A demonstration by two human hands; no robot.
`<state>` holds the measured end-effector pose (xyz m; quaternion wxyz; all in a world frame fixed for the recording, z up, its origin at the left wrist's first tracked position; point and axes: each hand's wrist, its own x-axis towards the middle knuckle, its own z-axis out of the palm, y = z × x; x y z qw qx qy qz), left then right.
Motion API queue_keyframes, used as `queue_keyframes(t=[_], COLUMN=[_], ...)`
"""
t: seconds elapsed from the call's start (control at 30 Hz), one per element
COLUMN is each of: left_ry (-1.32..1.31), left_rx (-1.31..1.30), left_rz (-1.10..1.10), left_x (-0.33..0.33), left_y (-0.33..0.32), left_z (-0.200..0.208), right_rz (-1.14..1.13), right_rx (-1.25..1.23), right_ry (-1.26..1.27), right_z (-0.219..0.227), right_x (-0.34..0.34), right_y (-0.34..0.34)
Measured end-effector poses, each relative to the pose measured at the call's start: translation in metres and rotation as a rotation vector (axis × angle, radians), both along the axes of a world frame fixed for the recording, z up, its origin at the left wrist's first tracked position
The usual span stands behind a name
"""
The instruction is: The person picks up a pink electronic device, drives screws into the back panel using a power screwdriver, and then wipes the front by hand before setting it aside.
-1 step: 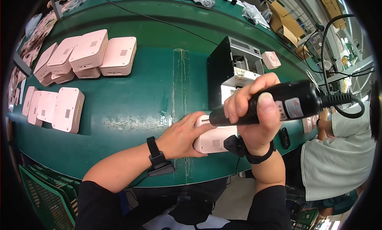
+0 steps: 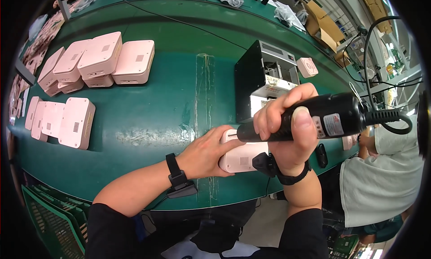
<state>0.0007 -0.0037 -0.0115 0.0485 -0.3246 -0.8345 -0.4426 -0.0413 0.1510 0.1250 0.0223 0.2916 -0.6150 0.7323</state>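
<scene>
My right hand (image 2: 294, 120) is wrapped round a black corded electric screwdriver (image 2: 334, 115), held almost level. Its thin bit points left and meets the upper left corner of a pale pink plastic box (image 2: 244, 159), which lies on the green table (image 2: 148, 111). From the left, my left hand (image 2: 206, 151) grips that box, thumb and fingers round its left end. The box's face has a small vent grille and rounded corners. The screwdriver and my right wrist cover its upper right part, and any screw under the bit is too small to make out.
Stacked pink boxes (image 2: 101, 55) stand at the far left, with more pink boxes (image 2: 78, 122) in a row nearer. A black and white bench machine (image 2: 249, 75) is beyond my right hand. Another person (image 2: 381, 178) sits at right. Green crates (image 2: 51, 218) are lower left.
The screwdriver and my right hand have shifted very slightly. My left hand and the box look the same.
</scene>
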Motion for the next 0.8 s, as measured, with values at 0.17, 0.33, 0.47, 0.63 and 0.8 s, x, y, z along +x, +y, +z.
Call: queue_keyframes(t=[0.17,0.33,0.47,0.63,0.8], left_ry=[0.011,0.001,0.029,0.037,0.032], left_rx=[0.031,0.018,0.021,0.058,0.025], left_rz=[0.018,0.024,0.030,0.008,0.018], left_x=[0.000,0.001,0.002,0.002,0.004], left_y=[0.001,0.003,0.004,0.002,0.001], left_z=[-0.002,-0.001,-0.004,-0.006,-0.003], right_rz=[0.050,-0.010,0.015,0.036,-0.014], right_rx=[-0.021,-0.070,-0.070,-0.022,-0.100], right_ry=[0.002,-0.044,-0.003,0.040,-0.004], right_z=[-0.002,-0.003,-0.004,-0.005,-0.011], right_x=[-0.001,-0.003,0.003,0.007,0.004], right_y=[-0.001,0.002,0.000,-0.003,-0.001])
